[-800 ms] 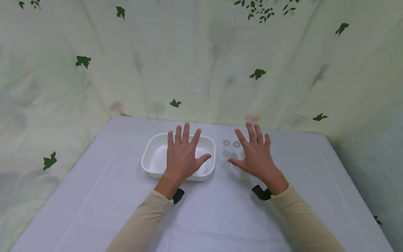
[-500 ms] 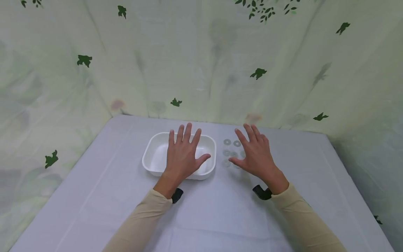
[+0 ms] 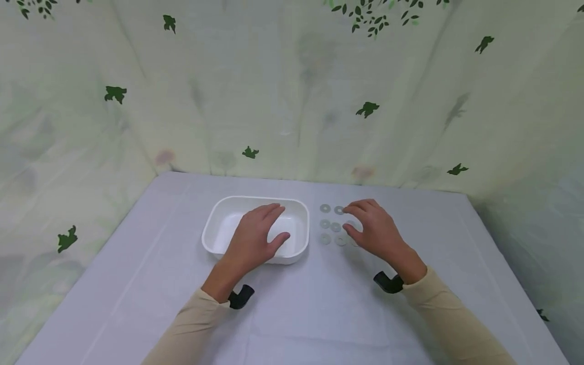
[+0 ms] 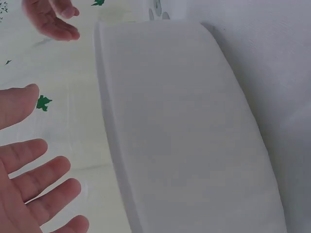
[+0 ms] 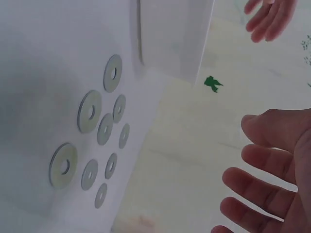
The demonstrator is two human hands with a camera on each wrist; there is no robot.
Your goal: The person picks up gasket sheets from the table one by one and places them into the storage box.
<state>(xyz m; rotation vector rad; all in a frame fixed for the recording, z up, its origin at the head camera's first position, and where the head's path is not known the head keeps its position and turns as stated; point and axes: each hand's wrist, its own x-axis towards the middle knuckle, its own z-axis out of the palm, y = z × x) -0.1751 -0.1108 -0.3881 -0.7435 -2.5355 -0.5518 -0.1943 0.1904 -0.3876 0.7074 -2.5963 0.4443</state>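
Note:
My left hand (image 3: 253,233) hovers over a white rectangular tray (image 3: 296,256), its fingers bent loosely and the thumb apart from them. Nothing is in its grasp, and in the left wrist view the tray's outer wall (image 4: 180,126) stands beside the fingers. To the right of the tray, several flat metal washers (image 3: 325,208) lie in rough rows. Above their right side is my right hand (image 3: 376,233), fingers curved, thumb apart, holding nothing. It covers some washers from the head view. From the right wrist, all the washers (image 5: 89,111) appear flat on the cloth, apart from the fingers.
A pale cloth covers the table (image 3: 292,314). Behind it hangs a light curtain (image 3: 292,101) with green leaf and bird shapes, also along both sides. Black wrist mounts (image 3: 388,282) stick out below both wrists.
Both hands have gone from widely spread, straight fingers to loosely curved ones, and they sit a little lower. The left wrist has shifted left. Tray and washers stay put; the head view tilts slightly.

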